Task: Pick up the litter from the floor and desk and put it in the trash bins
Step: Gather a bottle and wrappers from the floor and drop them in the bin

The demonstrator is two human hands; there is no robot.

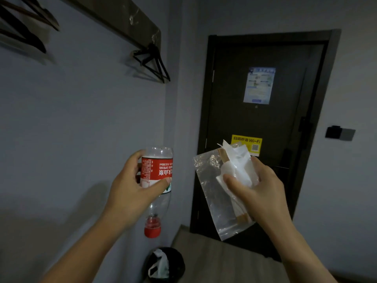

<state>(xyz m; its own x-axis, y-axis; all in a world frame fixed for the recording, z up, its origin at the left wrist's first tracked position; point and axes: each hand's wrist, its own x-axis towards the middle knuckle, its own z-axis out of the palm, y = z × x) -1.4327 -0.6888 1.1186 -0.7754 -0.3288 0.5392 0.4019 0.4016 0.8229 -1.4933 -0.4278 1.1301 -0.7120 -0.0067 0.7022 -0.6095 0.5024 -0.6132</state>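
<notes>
Bottle (156, 170): clear plastic with a red label, held upside down in the air, near and left of centre; its red cap (152, 229) points down, above the trash bin.
Left hand (130, 186): grasps the bottle, thumb and fingers curled round the label.
Plastic bag (210, 193): clear and crinkled, near and right of centre, apart from the bottle; white paper (238, 160) and tan wooden sticks (243, 218) show inside it.
Right hand (259, 190): grips the plastic bag, thumb pressed on its front, fingers curled behind.
Trash bin (177, 260): dark and round, on the floor at the bottom edge, below the bottle; a white bag (161, 264) lies in it.
Floor (214, 258): pale strip running from the bin to the door.
Door (234, 109): dark, shut, far and right of centre; it carries a blue notice (258, 85) high up and a yellow Wi-Fi sticker (246, 145) lower, partly behind the paper.
Wall switch (339, 133): right of the door.
Hangers (155, 62): black, hanging under a dark shelf (122, 19), upper left.
</notes>
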